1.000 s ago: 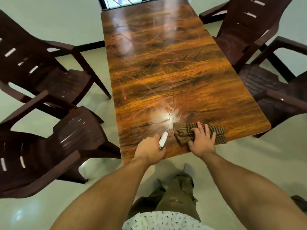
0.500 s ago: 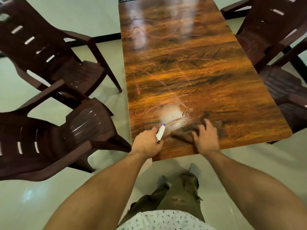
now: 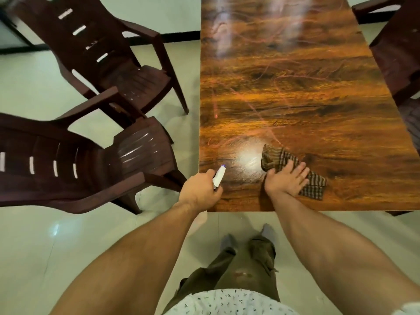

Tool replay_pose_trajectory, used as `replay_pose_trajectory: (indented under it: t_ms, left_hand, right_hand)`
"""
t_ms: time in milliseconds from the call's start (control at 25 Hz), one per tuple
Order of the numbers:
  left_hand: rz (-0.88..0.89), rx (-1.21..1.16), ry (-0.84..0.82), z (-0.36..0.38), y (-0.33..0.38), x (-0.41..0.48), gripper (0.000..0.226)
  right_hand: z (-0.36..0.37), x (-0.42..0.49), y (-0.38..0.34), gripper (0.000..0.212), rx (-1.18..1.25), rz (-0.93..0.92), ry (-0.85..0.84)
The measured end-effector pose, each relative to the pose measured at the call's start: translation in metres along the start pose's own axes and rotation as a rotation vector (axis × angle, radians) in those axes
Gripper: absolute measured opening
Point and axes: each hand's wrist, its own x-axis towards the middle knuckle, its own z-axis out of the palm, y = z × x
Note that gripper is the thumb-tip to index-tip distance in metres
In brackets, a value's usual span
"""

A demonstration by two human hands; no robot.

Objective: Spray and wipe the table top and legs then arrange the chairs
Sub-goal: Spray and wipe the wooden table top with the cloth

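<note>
Right hand (image 3: 285,181) first: the fingers (image 3: 296,172) are spread out straight and lying flat on the cloth (image 3: 271,156), with the palm pushing it down onto the table top (image 3: 300,92). It's not gripping, just pressing. The cloth is a brown striped rag. It's bunched up ahead of the thumb and sticks out flat past the little finger, so the hand sits on its middle. All of that is close to the near short edge of the table, right in front of the person.

Left hand (image 3: 200,193): the fingers are curled tight round a spray bottle (image 3: 218,178). Only the white head with a bluish tip pokes out past the knuckles, pointing forward over the wood. The rest of the bottle is hidden by the hand. This hand is at the table's near left corner, off to the left of the cloth hand and not touching it. Between the nozzle tip and the cloth there's a bright shiny patch (image 3: 246,159), and I can't tell if it's wet or just glare.

Further left of the bottle hand are two dark brown plastic chairs on the pale floor (image 3: 34,246). The nearer chair (image 3: 68,164) is just beside that corner, and the farther chair (image 3: 109,55) is beyond it, both turned at angles. Way past the right hand's fingertips, another chair (image 3: 400,55) is partly in shot, close to the table's long edge.
</note>
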Motion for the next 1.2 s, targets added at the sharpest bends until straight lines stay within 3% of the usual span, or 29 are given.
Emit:
replay_pose_trajectory:
  t_ms: [40,80,200,280,320,400,560,640,720,880,960,1080,1200]
  left_hand:
    - [-0.011,0.006,-0.018,0.001,-0.004,-0.004,0.023]
    - [-0.019,0.003,-0.040,0.003,-0.007,-0.008,0.024]
    - [-0.020,-0.016,-0.092,0.006,-0.014,-0.021,0.027]
    - [-0.013,-0.029,-0.147,0.009,-0.018,-0.027,0.026]
    - [-0.015,-0.026,-0.181,0.012,-0.020,-0.029,0.024]
    - [-0.010,-0.010,-0.220,0.018,-0.020,-0.032,0.023]
    - [-0.038,-0.007,-0.155,0.022,-0.017,-0.033,0.023]
    - [-0.066,-0.019,-0.119,0.021,-0.020,-0.035,0.023]
    - [-0.084,-0.034,-0.086,0.017,-0.026,-0.039,0.023]
    - [-0.083,-0.005,-0.004,0.009,-0.039,-0.044,0.023]
    - [-0.099,-0.028,0.002,0.005,-0.047,-0.049,0.020]
    - [-0.145,-0.099,0.010,0.003,-0.062,-0.056,0.018]
    - [-0.176,-0.114,0.025,0.007,-0.070,-0.065,0.014]
  right_hand:
    - [0.006,-0.009,-0.018,0.064,-0.008,-0.001,-0.035]
    - [0.018,-0.026,-0.031,0.064,-0.068,-0.138,-0.071]
    - [0.044,-0.089,-0.013,0.051,-0.205,-0.855,-0.247]
    - [0.029,-0.080,0.032,0.045,-0.265,-1.129,-0.326]
    - [0.017,-0.061,0.052,0.045,-0.282,-1.156,-0.338]
    - [-0.008,-0.022,0.084,0.044,-0.279,-1.028,-0.270]
    - [-0.020,0.012,0.077,0.047,-0.095,-0.274,-0.033]
    - [-0.007,0.001,0.034,0.055,-0.081,-0.092,-0.063]
    - [0.016,-0.023,-0.009,0.057,-0.124,-0.265,-0.119]
    - [0.066,-0.103,-0.035,0.049,-0.303,-1.099,-0.366]
    - [0.057,-0.095,-0.010,0.047,-0.339,-1.315,-0.400]
    - [0.023,-0.032,0.030,0.049,-0.346,-1.312,-0.335]
    - [0.030,-0.019,0.007,0.055,-0.254,-0.960,-0.219]
